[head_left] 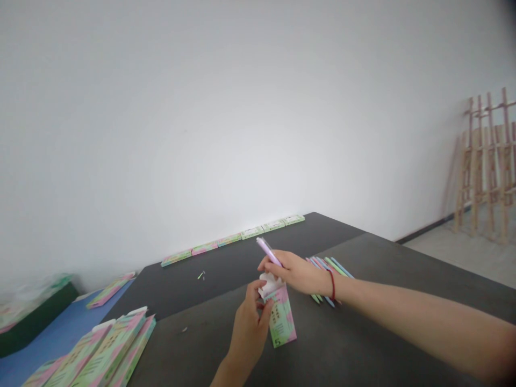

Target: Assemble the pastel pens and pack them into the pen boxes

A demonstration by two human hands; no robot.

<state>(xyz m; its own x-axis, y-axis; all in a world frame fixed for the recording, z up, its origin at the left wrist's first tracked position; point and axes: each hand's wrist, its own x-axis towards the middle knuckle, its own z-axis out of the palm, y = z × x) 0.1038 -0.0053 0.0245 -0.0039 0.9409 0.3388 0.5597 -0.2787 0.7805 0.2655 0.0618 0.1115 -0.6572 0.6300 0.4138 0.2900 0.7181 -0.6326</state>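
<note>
My left hand (249, 321) grips the upper part of a small green and pink box (282, 321), whose white top flaps stand open. A purple pen (268, 251) is pinched in my right hand (296, 270), just above the open end of that box. Several pens (331, 266) in pink, green and blue lie on the dark table (387, 269), partly hidden behind my right wrist, which wears a red band.
Several similar boxes (229, 239) line the table's far edge by the wall. More boxes (108, 349) lie at the lower left, beside a blue surface (36, 344) and a dark green bin (40, 317). Small green bits (200, 276) lie on the table. Wooden racks (489, 161) stand right.
</note>
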